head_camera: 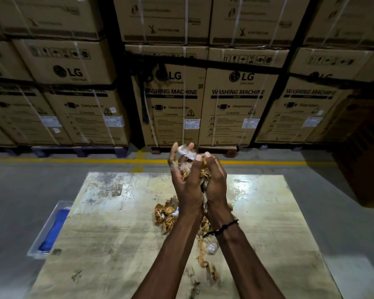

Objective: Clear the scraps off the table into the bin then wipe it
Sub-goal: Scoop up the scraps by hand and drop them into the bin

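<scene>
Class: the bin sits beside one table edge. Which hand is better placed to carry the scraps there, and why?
Left. The bin lies off the table's left edge, nearer the left hand; both hands, including the right hand, cup the scraps.

— What colour are the scraps [200, 169] between the fingers [189, 147]?

— Tan and rusty brown, with a whitish bit at the fingertips. More brown scraps lie below them on the bench [108, 223], pale yellowish with grey scuffs.

— Beyond the fingers?

— A yellow floor line [73, 159], brown cartons [235, 108] printed black. Left: a blue cloth [52, 229] in a clear tray [37, 240].
</scene>
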{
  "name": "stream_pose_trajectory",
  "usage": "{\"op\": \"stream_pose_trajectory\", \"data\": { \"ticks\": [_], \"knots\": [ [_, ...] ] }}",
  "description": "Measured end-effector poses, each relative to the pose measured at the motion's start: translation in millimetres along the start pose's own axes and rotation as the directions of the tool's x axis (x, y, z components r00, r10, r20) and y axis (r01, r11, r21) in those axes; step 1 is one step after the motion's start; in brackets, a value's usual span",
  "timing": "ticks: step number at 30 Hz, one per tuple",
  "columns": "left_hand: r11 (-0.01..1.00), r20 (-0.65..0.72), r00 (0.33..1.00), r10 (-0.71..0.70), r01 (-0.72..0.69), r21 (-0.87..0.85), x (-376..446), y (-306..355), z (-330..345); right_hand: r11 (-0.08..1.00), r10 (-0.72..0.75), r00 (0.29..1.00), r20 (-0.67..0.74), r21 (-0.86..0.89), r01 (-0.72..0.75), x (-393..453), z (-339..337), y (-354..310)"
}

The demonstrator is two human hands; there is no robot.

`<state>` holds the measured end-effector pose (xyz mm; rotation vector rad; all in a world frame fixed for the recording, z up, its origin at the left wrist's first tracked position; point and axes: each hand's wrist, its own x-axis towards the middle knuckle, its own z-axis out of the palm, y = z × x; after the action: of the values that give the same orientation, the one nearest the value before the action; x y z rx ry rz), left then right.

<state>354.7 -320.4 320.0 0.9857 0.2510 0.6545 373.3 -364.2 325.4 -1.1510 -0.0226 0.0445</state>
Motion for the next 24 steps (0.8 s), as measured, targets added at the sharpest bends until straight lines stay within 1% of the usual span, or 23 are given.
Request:
{"op": "stream_pose_trajectory", "data": {
  "ticks": [3,5,10,15,17,19,21,24],
  "knots": [
    [0.998,-0.028,0.999,-0.043,0.044,0.040,0.0,4.7,-1.0,1.000,-0.012,1.000,-0.010,-0.017,0.012,-0.3,3.8,-2.5],
    [0.996,-0.021,0.998,-0.054,0.056,0.065,0.1,5.1,-2.8,1.000,-0.016,1.000,-0.015,-0.022,0.016,-1.3,7.8,-4.3],
    [0.990,-0.035,0.989,-0.141,0.140,-0.024,-1.4,18.0,-1.5,0.999,-0.025,1.000,-0.004,0.024,0.026,-3.8,15.4,-4.2],
    [0.987,-0.013,0.987,-0.158,0.158,-0.011,-0.2,23.7,-2.9,0.993,-0.019,1.000,-0.011,0.119,0.020,-8.7,21.3,-7.2],
    [0.988,-0.025,0.988,-0.154,0.154,-0.005,-1.8,25.9,-5.6,0.992,-0.027,1.000,-0.002,0.120,0.027,-11.3,24.6,-7.2],
    [0.991,-0.035,0.990,-0.135,0.136,0.021,-2.2,26.8,-9.0,0.996,-0.037,0.999,-0.010,0.080,0.038,-13.7,26.7,-7.0],
    [0.995,-0.046,0.995,-0.089,0.091,0.048,-1.9,28.6,-12.5,0.998,-0.041,0.999,-0.021,0.055,0.042,-16.9,29.9,-8.1],
    [0.995,-0.018,0.999,-0.031,0.032,0.098,-1.1,34.2,-17.2,0.997,-0.079,0.996,-0.035,-0.011,0.078,-20.3,34.1,-8.7]
  ]
}}
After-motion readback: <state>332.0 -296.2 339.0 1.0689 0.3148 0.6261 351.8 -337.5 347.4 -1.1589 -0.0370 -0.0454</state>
